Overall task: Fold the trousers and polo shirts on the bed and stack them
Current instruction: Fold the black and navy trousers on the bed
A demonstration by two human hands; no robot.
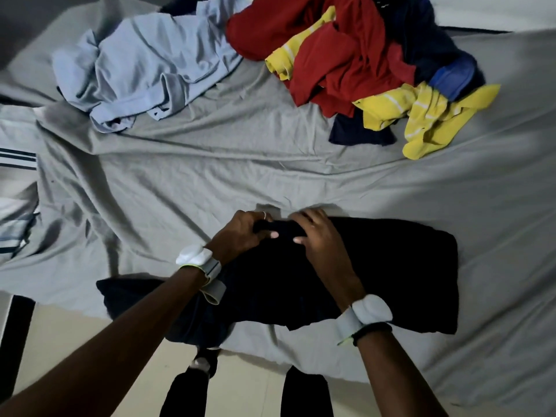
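Note:
A black garment (391, 275) lies spread on the near edge of the bed, part of it hanging over the edge at the left. Both hands grip its far edge side by side: my left hand (243, 233) pinches the fabric at the left, my right hand (316, 236) holds it just to the right. A light blue polo shirt (144, 67) lies crumpled at the far left. A heap of red (337, 55), yellow striped (421, 115) and dark blue (421, 31) clothes sits at the far right.
The grey bedsheet (240, 164) is wrinkled between the heap and my hands. Striped fabric (18, 158) lies at the left edge. Pale floor (75, 335) and my legs show below the bed's near edge.

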